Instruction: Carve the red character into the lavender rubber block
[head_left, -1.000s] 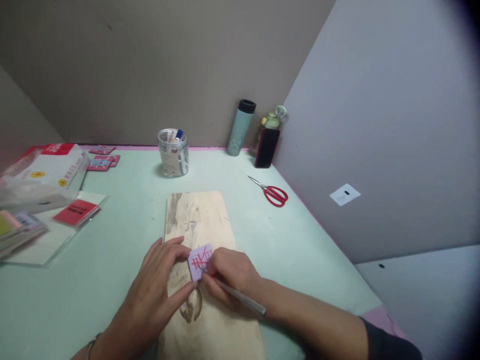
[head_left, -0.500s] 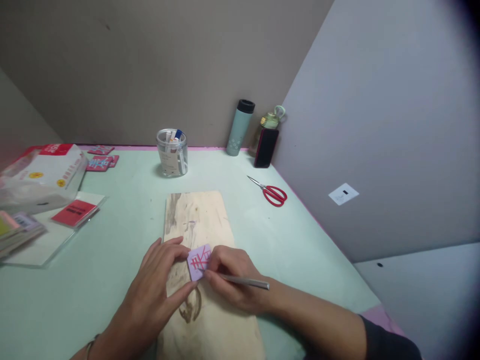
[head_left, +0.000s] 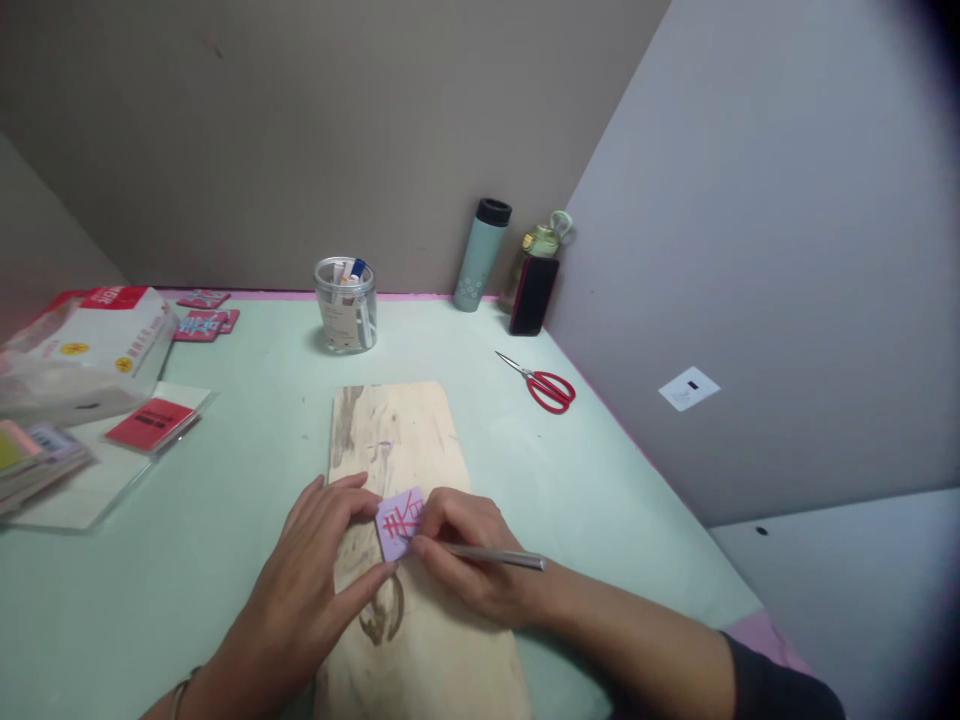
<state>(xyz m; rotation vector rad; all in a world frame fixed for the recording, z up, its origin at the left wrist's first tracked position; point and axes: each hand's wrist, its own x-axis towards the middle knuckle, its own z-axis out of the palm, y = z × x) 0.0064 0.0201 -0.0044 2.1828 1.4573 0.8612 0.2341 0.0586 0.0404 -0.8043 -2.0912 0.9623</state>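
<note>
A small purple square with red character strokes lies on the wooden board. My left hand steadies it, thumb at its lower edge and index finger at its upper left corner. My right hand pinches a slim silver craft knife like a pen. The knife's thin tip rests on or just over the lower part of the square, beside the red strokes. My right fingers cover the square's right side.
Red-handled scissors lie right of the board. Behind stand a clear pen cup, a teal tumbler, a green bottle and a phone. At left are a plastic bag, a red packet and pink character pieces.
The knife's handle end has shifted slightly right and up, its tip still at the square. My left hand stays in nearly the same place.
</note>
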